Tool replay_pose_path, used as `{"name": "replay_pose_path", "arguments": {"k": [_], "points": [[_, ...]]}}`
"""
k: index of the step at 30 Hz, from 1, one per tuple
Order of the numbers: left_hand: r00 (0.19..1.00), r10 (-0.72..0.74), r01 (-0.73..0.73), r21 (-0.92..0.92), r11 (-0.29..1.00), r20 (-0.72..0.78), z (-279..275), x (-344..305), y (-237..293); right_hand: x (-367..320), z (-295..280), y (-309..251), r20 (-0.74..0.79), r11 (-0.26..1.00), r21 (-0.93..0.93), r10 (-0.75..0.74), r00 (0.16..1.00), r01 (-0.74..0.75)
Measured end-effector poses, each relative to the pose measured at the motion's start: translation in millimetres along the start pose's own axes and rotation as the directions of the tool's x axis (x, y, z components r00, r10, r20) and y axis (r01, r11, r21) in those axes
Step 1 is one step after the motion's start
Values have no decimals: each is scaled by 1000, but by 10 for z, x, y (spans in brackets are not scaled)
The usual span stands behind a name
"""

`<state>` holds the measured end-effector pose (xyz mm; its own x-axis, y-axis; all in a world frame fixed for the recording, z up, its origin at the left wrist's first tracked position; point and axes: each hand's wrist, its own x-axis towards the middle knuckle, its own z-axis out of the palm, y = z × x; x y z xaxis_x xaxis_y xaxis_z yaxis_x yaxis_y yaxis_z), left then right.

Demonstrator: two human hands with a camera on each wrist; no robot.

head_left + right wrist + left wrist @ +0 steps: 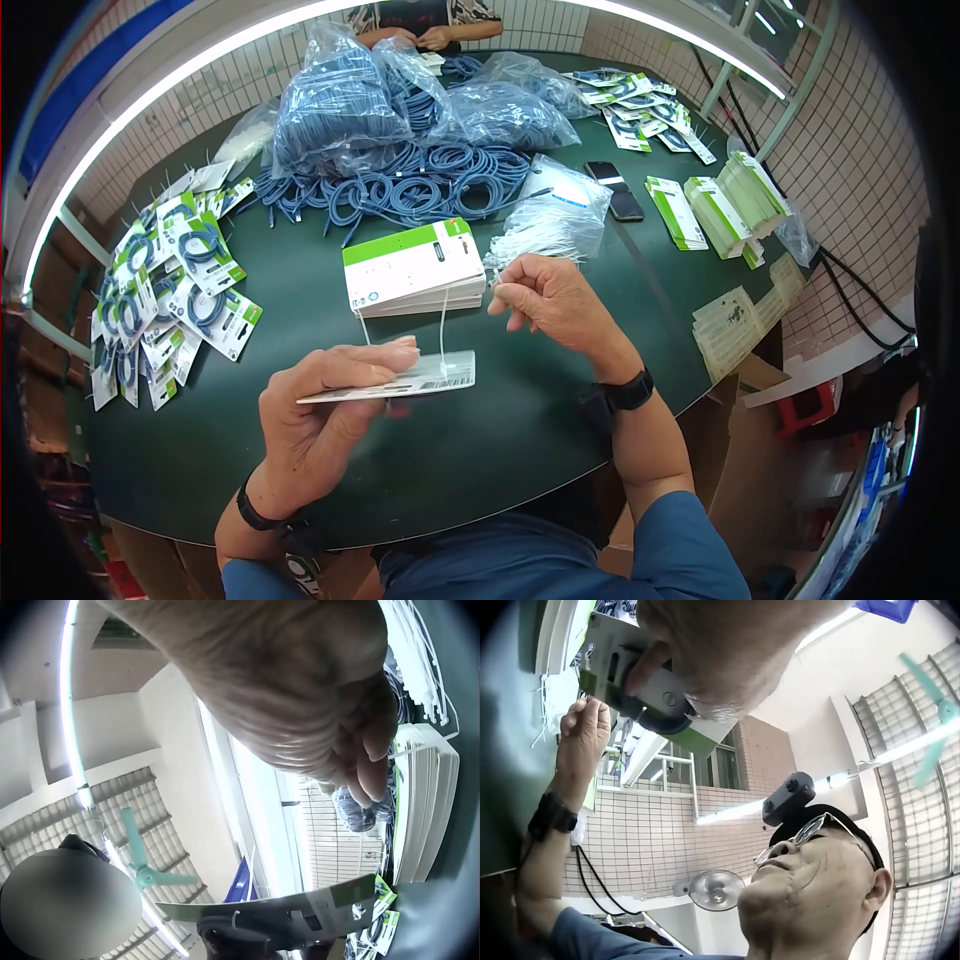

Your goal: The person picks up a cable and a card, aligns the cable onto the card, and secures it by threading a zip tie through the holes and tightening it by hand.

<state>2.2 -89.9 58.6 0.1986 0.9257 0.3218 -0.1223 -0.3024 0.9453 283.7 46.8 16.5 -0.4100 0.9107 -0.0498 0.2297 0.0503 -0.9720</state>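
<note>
My left hand (330,400) grips a thin white and green packaging card (440,373), held nearly flat with its barcode side up. In the left wrist view, a dark coiled cable (660,724) lies against the card's other face. Two white cable ties (443,325) stand up through the card. My right hand (550,305) is raised to the right of a card stack (410,250), thumb and fingers pinched together. From its fingertips a thin white cable tie (429,744) runs out in the right wrist view. Loose white ties (530,235) spill from a clear bag just beyond.
Blue cable coils (420,185) and bulging clear bags (340,105) fill the table's far side. Carded cables (200,245) are heaped at left, others (645,110) far right. A phone (615,190) and more card stacks (715,210) lie right. Another person (430,25) sits opposite.
</note>
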Motion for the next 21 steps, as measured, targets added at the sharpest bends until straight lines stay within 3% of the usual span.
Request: {"name": "replay_pose_path", "arguments": {"k": [1,3,4,8,11,17,19,21], "points": [[988,154,-150,102,983,-34,-15,29,-22,3,17,25,4,1000,0,-2,1000,2],[892,448,-411,314,856,-53,-50,89,-84,35,52,134,0,973,-117,-201,980,199],[892,448,-408,319,855,-58,-69,109,-116,38,78,162,8,940,-174,-298,955,294],[873,468,-328,545,772,-136,-175,207,-291,-20,211,116,-8,880,-287,-397,918,378],[864,497,-321,676,663,-77,-291,257,-449,-36,305,124,-1,846,-270,-477,879,459],[831,556,-382,747,543,21,-334,290,-647,-27,351,171,20,756,-310,-600,799,576],[802,589,-425,789,444,101,-322,309,-663,-31,355,181,0,678,-377,-681,732,631],[795,595,-437,790,429,117,-306,324,-659,-35,363,166,-2,636,-398,-722,692,662]]}}
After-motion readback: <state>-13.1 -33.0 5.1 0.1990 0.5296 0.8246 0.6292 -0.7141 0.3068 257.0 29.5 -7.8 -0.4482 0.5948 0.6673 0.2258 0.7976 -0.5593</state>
